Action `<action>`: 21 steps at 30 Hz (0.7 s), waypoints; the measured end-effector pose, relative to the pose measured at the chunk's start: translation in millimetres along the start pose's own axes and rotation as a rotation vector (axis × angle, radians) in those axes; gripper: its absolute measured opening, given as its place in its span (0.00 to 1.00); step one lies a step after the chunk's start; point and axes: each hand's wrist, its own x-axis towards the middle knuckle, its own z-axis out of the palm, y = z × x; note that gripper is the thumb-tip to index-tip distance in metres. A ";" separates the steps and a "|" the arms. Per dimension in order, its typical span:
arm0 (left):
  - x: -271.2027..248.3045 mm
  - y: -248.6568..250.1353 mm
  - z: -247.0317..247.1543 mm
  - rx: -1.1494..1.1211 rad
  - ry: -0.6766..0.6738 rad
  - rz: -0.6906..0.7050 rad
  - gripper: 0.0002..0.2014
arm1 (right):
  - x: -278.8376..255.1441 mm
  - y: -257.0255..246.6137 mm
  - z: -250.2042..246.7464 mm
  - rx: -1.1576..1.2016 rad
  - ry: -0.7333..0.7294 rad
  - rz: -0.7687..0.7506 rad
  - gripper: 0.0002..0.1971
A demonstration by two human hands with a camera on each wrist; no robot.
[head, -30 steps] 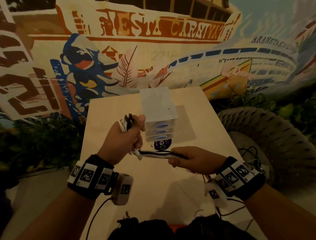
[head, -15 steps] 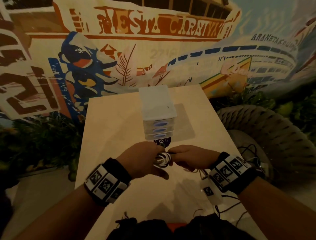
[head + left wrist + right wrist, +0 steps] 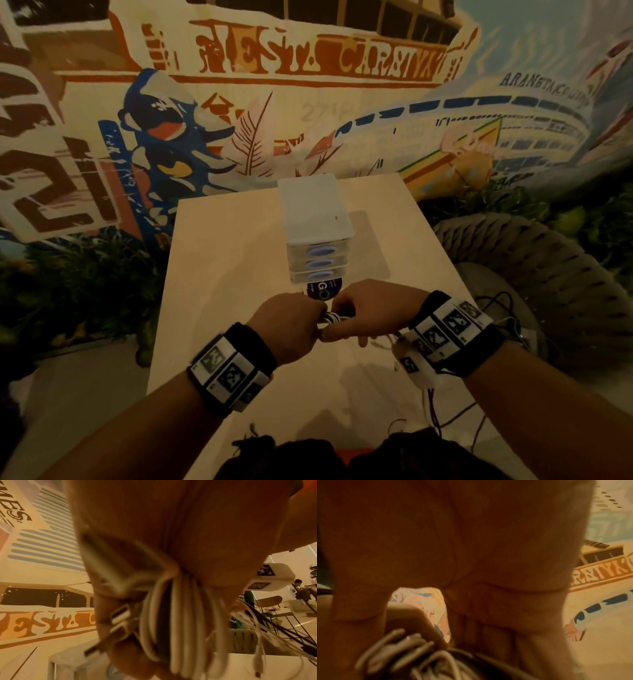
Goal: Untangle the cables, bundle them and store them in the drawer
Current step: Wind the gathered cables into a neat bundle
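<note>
A small bundle of white and black cables (image 3: 330, 318) is held between both hands above the table, just in front of the drawer unit. My left hand (image 3: 294, 325) grips the coiled loops; in the left wrist view the white loops and a black strand (image 3: 173, 615) run through its fist, with USB plugs (image 3: 120, 616) sticking out. My right hand (image 3: 370, 313) pinches the same bundle from the right; its wrist view shows blurred cable loops (image 3: 406, 650) under the fingers. The white three-drawer unit (image 3: 317, 219) stands with all drawers closed.
The pale wooden table (image 3: 219, 274) runs from me to the mural wall. A dark round sticker (image 3: 323, 287) lies at the foot of the drawer unit. A woven chair (image 3: 534, 274) with loose dark wires stands to the right. Plants line the left side.
My left hand came down from beside the drawers and met the right hand. The stretched cable length between them has been gathered into a tight bundle held by both hands.
</note>
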 end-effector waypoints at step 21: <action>-2.2 -11.7 -0.4 0.069 0.203 0.033 0.11 | 35.2 -9.1 22.6 0.013 -0.046 0.037 0.16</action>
